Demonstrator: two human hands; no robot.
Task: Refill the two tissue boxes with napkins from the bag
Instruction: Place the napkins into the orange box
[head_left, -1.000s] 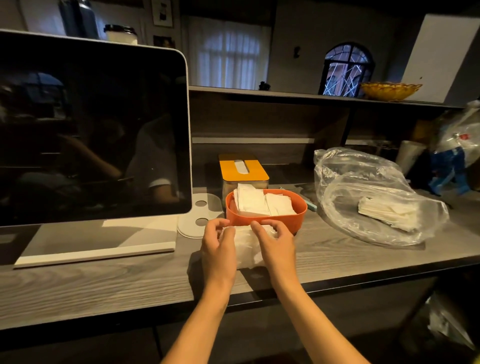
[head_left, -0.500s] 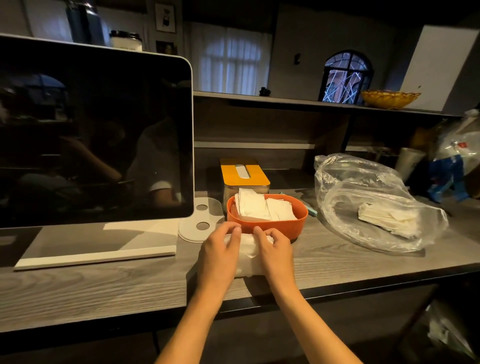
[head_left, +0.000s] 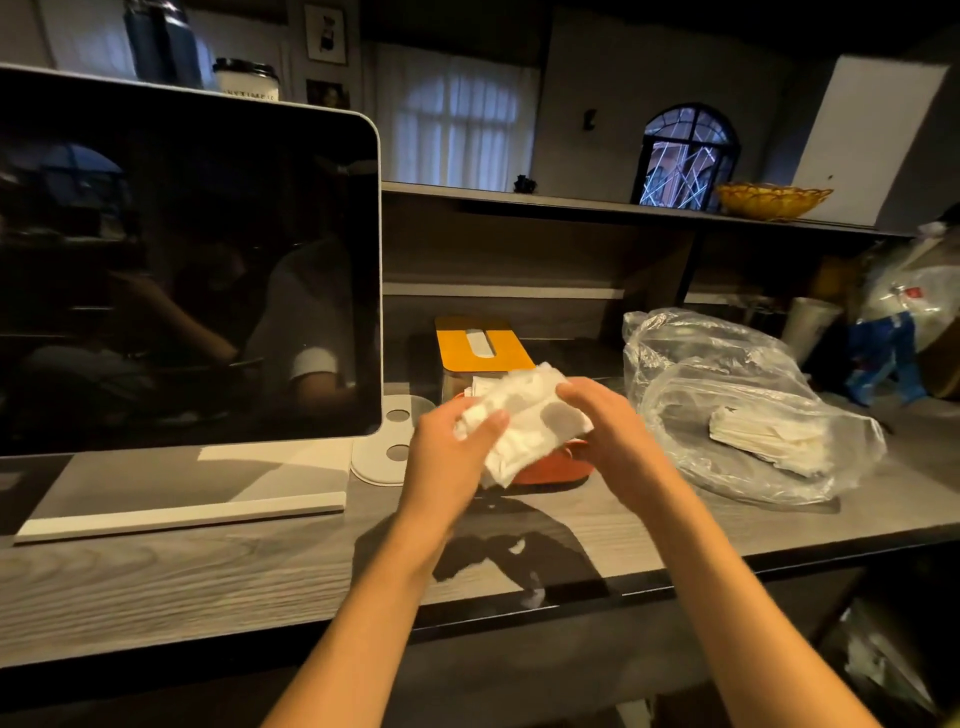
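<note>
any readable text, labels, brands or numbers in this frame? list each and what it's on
Nothing reads cleanly.
White cup behind the monitor: a dark line of print, cut off and too blurred to quote.
Clear bag at far right: a red label, too small to read.
Framed pictures on the wall: no legible text.

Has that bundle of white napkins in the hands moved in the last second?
Yes. The napkin bundle, held by the left hand and right hand, has risen off the counter and now hangs over the orange box.
</note>
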